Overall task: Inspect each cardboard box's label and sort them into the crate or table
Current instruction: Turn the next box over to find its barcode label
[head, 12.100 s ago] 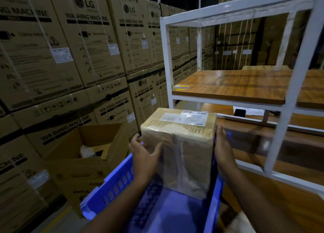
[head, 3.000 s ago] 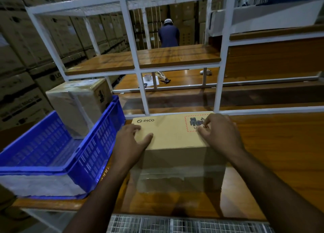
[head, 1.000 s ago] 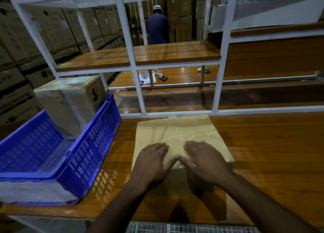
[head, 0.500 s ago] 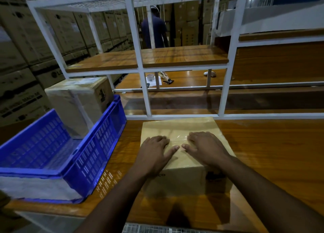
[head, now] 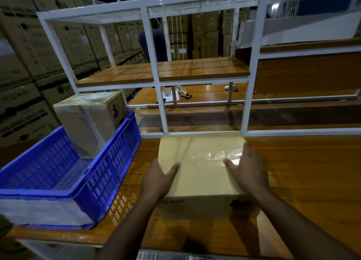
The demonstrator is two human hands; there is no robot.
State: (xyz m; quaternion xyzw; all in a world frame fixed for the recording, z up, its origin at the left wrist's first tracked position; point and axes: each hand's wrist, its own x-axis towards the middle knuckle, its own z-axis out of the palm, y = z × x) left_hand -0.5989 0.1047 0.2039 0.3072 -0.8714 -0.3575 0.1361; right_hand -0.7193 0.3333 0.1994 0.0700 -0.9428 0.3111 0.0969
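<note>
**Both hands on the PICO box at the centre of the table**

Low in the frame, two forearms reach up from the bottom edge to a cardboard box (head: 201, 173) standing on the wooden table (head: 304, 181) at centre. The left hand (head: 157, 181) holds the box's left edge, thumb lying across the top face and the fingers out of sight down the side. The right hand (head: 247, 169) rests on the top right part, fingers spread and nearly straight over a strip of glossy tape; its thumb points toward the middle. The near side of the box carries a "PICO" mark at its left and a dark print at its right, too dim to read.

To the left of the frame, a blue crate (head: 109, 173) sits on the table just beside the box, not touching it. In the crate's far corner stands a wrapped box (head: 91, 122) with a white label on top, its text unreadable.

Behind both, a white shelf frame (head: 154, 68) rises from the table, carrying a wooden shelf. Beyond it, on a farther surface, lie a tape roll (head: 167, 92) and a sheet of paper. In the upper middle a person in dark clothing (head: 153, 42) stands among stacked cartons (head: 25, 50), which also fill the upper left.
</note>
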